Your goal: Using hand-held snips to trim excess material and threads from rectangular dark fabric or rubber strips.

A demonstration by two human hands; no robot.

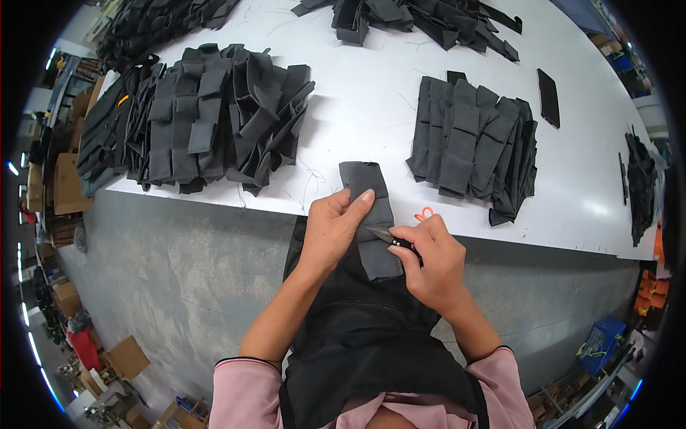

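While left hand [331, 230] pins grey fabric strip [373, 214] | right hand [429, 261] grip pinching snips [386, 235]

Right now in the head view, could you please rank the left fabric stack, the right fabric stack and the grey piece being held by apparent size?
1. Left fabric stack
2. Right fabric stack
3. Grey piece, smallest though nearest the camera

pink sleeves with dark-trimmed cuffs pushed up the forearms, and a black apron [371, 343] over the front.
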